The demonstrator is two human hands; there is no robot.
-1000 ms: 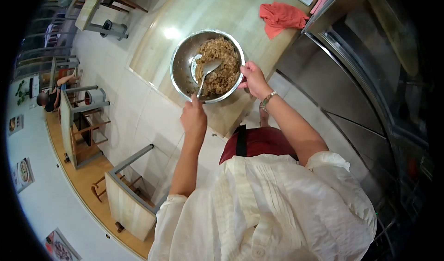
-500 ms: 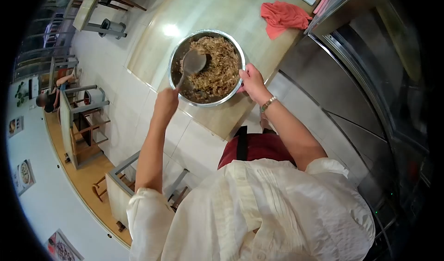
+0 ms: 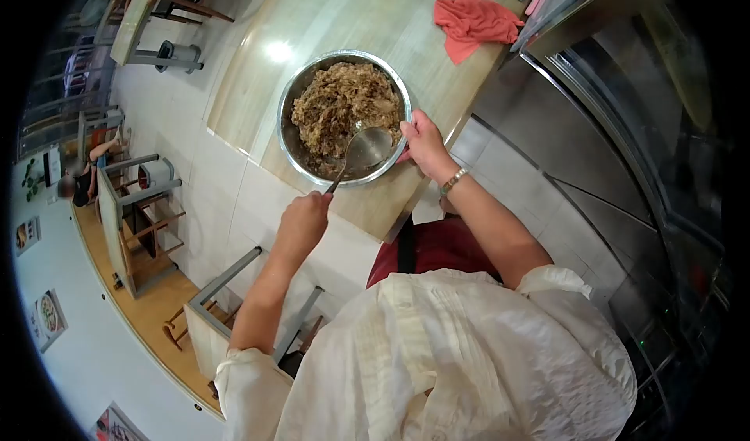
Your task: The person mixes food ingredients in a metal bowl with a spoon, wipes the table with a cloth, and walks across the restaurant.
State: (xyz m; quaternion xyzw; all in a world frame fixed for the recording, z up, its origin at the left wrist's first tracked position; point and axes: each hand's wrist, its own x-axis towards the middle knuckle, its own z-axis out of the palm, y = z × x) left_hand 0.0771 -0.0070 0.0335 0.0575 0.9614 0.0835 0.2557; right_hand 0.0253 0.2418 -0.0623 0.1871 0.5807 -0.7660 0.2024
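Note:
A large metal bowl (image 3: 283,132) stands near the corner of the table, filled with a brown, shredded-looking food mixture (image 3: 344,93). My left hand (image 3: 305,221) is closed around the handle of a metal ladle (image 3: 369,147). The ladle's round head rests in the near right part of the bowl, against the mixture. On the bowl's right side, my right hand (image 3: 424,139) grips the rim, with a beaded bracelet at its wrist. Some of that hand's fingers are hidden.
A crumpled red cloth (image 3: 475,25) lies on the table (image 3: 312,11) beyond the bowl. Close on the right is a dark appliance with metal panels (image 3: 594,152). Other tables and chairs (image 3: 148,222) stand to the left, where a person (image 3: 84,183) sits.
My left hand has moved right and nearer to me, bringing the ladle's head from the bowl's upper left to its lower right. More of the mixture now shows. My right hand keeps its hold.

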